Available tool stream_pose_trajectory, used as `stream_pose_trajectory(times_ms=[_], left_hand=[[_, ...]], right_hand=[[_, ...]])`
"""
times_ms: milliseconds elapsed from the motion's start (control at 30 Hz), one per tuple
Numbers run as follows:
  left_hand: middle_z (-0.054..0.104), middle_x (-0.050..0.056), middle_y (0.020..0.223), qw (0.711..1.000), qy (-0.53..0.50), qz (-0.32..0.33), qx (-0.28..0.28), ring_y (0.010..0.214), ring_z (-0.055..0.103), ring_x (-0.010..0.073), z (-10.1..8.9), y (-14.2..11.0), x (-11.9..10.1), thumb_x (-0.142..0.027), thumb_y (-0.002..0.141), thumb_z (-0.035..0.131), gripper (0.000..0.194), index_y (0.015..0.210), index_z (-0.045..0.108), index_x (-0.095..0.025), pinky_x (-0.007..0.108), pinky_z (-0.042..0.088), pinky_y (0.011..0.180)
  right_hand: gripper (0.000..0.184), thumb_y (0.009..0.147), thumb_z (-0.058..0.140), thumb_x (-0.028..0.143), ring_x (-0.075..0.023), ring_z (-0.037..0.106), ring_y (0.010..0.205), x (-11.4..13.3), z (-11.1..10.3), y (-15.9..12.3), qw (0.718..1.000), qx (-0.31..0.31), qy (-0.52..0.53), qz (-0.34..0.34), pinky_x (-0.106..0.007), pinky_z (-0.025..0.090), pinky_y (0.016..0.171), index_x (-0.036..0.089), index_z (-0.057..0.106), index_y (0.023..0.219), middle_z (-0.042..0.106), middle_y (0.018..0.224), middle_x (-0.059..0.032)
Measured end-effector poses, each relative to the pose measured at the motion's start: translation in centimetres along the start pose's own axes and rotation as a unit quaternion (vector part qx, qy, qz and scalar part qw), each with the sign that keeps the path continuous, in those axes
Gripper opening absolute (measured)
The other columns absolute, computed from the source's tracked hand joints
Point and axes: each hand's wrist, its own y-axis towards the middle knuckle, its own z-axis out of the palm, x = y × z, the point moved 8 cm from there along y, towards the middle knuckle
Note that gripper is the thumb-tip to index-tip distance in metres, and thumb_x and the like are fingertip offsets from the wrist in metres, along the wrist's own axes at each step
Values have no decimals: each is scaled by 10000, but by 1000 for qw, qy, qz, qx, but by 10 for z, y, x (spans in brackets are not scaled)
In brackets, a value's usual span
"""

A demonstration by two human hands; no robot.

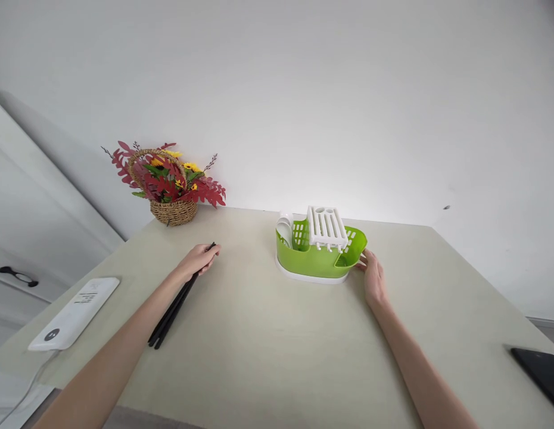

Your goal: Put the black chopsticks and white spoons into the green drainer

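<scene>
My left hand (200, 260) is closed around the upper ends of several black chopsticks (175, 310), left of the table's middle. Their other ends point down toward the near left. A green plastic utensil holder (304, 262) on a white base stands right of the middle. White spoons (285, 229) stand in its left compartment, and a white slotted rack (327, 226) with small hooks sits across its top. My right hand (373, 275) rests against the holder's right end, its fingers curved along the rim and partly hidden behind it.
A wicker basket (174, 213) of red leaves and yellow flowers stands at the back left. A white device (75, 314) with a cable lies on the left of the table (268, 357). A black phone (540, 372) lies at the right edge. A wall rises behind.
</scene>
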Motion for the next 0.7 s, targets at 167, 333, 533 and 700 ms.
stream_pose_trajectory(times_ms=[167, 333, 533, 700], left_hand=[[537, -27, 499, 994, 73, 37, -78, 462, 524, 168, -8, -4, -2, -442, 901, 587, 249, 774, 610, -229, 248, 369, 494], [634, 63, 633, 963, 200, 61, -172, 742, 659, 274, -15, -9, -1, -449, 889, 606, 292, 686, 604, -239, 281, 393, 616], [760, 155, 976, 904, 388, 28, -178, 934, 718, 368, -3, -13, 3, -494, 1005, 365, 430, 989, 701, -226, 402, 496, 763], [766, 136, 1133, 887, 416, 64, -193, 994, 728, 361, 4, -17, -3, -452, 1014, 365, 409, 1035, 694, -209, 415, 517, 786]], right_hand=[[497, 923, 494, 597, -294, 659, 1208, -1, 0, 1, 1000, 3, -2, -2, -385, 528, 913, 233, 766, 1123, 726, 1305, -66], [489, 919, 514, 606, -274, 661, 1172, -3, -1, 2, 1000, 9, -5, -7, -361, 520, 889, 227, 757, 1110, 740, 1259, -59], [447, 943, 499, 573, -247, 657, 1137, 1, 0, -1, 1000, 19, -16, -12, -344, 520, 882, 232, 755, 1079, 736, 1248, -44], [441, 937, 496, 558, -250, 650, 1154, 2, 0, -1, 999, 23, -24, -18, -347, 522, 887, 241, 763, 1084, 727, 1279, -45]])
